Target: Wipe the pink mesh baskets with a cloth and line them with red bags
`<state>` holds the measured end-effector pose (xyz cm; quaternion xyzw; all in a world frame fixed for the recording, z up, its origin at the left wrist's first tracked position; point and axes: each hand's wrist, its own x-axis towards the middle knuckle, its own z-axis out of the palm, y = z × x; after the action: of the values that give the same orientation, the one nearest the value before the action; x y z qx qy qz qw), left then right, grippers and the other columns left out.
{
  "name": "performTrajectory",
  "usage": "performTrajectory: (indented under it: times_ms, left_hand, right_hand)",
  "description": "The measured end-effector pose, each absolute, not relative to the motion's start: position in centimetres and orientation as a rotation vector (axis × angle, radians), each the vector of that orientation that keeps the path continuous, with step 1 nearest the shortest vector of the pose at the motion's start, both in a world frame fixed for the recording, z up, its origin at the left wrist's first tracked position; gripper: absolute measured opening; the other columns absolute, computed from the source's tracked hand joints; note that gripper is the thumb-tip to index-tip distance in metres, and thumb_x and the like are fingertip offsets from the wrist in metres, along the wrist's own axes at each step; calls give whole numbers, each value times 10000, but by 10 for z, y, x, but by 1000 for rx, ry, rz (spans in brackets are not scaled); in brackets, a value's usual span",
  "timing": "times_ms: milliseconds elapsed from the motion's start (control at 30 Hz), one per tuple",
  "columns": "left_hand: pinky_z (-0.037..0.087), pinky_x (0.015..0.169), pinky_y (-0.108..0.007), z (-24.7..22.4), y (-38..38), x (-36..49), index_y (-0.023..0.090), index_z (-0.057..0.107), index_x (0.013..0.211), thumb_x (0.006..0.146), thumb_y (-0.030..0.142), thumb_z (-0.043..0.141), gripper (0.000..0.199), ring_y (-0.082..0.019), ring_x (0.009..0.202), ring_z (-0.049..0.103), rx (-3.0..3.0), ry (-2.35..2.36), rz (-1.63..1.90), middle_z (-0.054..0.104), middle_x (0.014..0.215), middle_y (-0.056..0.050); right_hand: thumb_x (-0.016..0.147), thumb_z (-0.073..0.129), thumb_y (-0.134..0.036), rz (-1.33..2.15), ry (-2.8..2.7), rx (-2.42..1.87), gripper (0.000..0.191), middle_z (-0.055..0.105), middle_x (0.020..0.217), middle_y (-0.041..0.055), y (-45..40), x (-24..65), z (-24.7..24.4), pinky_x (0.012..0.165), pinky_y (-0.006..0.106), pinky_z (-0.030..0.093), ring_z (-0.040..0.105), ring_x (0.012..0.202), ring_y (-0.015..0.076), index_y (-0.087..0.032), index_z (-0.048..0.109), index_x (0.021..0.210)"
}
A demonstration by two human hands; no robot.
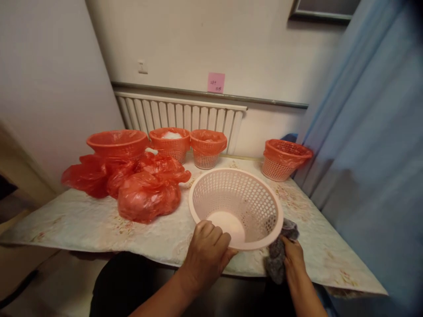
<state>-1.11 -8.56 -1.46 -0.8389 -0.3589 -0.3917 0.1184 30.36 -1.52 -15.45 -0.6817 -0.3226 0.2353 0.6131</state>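
A pale pink plastic basket (228,193) with a perforated wall is tilted toward me near the table's front edge. My left hand (208,251) is closed over its near rim, fingers curled on the inside. At the basket's right side my right hand (292,255) grips a dark grey cloth (276,259). Part of the cloth lies against the outer wall and shows through the holes. The rest of it hangs down below my fingers.
Several tied red plastic bags (148,193) sit on the left of the floral-covered table (109,233). Behind them stand baskets with red liners (117,141); another lined basket (279,167) is at the right. A radiator (178,110) and a blue curtain (357,132) border the table.
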Motion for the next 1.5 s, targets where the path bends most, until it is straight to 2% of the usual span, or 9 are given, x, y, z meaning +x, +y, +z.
performTrajectory:
  times_ms: [167, 267, 333, 467, 567, 767, 1067, 1300, 1500]
  left_hand:
    - [369, 773, -400, -8, -83, -8, 179, 562, 832, 954, 329, 470, 214, -215, 740, 442, -2485, -1033, -1106, 536, 718, -30]
    - [364, 775, -401, -6, -82, -5, 178, 563, 833, 947, 317, 490, 194, -217, 742, 447, -2500, -1034, -1078, 544, 722, -33]
    - [362, 776, -401, -4, -82, -4, 182, 560, 819, 943, 314, 500, 191, -219, 740, 448, -2504, -1041, -1055, 543, 720, -34]
    - [359, 773, -399, -4, -81, -4, 186, 549, 786, 939, 308, 507, 200, -222, 738, 445, -2507, -1050, -1031, 536, 714, -34]
    - [354, 767, -393, -4, -81, -5, 184, 526, 746, 943, 276, 490, 220, -218, 735, 440, -2519, -1023, -1055, 533, 705, -35]
    - [343, 757, -384, -8, -79, -2, 187, 519, 764, 943, 314, 498, 220, -208, 721, 426, -2508, -1017, -1104, 534, 701, -20]
    - [357, 795, -403, -13, -76, -3, 193, 505, 771, 927, 379, 525, 243, -213, 750, 436, -2509, -1034, -1101, 534, 734, -19]
    - [361, 790, -410, -15, -74, -3, 192, 505, 773, 928, 386, 517, 248, -221, 768, 445, -2508, -1030, -1092, 544, 748, -24]
    - [364, 760, -401, -12, -75, -6, 193, 516, 776, 949, 414, 466, 286, -216, 756, 446, -2522, -1018, -1107, 546, 749, -28]
  right_hand:
    - [545, 739, -436, 636, -427, -1329, 576, 729, 824, 45, -59, 299, -94, 666, 365, 577, 703, 745, 255, -134, 641, 1026]
    - [688, 710, -467, 404, -565, -1357, 517, 729, 999, 80, -93, 275, -45, 774, 359, 559, 687, 899, 254, -138, 650, 1083]
    - [701, 725, -467, 150, -658, -1514, 482, 730, 977, 122, -112, 253, -26, 803, 376, 537, 668, 938, 292, -111, 679, 1023]
    - [793, 655, -384, -199, -1185, -1412, 367, 706, 1058, 140, -127, 210, -29, 871, 450, 513, 643, 1010, 308, -171, 656, 1092]
    - [823, 581, -313, -222, -1569, -1208, 240, 678, 1107, 77, -119, 190, -38, 997, 525, 434, 606, 1096, 287, -252, 655, 1043]
    - [908, 441, -169, -234, -1670, -1104, 232, 649, 1060, 44, -95, 197, -28, 1108, 568, 278, 539, 1170, 226, -231, 595, 1070]
    - [895, 432, -419, 76, -1409, -1380, 410, 644, 1211, 106, -49, 243, -21, 1021, 455, 409, 565, 1148, 249, -185, 644, 1156]
    - [819, 431, -501, 140, -1449, -1597, 440, 699, 945, 99, -16, 264, -1, 776, 364, 461, 615, 888, 258, -165, 682, 951]
    - [808, 415, -433, -49, -1408, -1579, 410, 689, 882, 98, -8, 265, 5, 744, 348, 441, 602, 823, 244, -148, 685, 928]
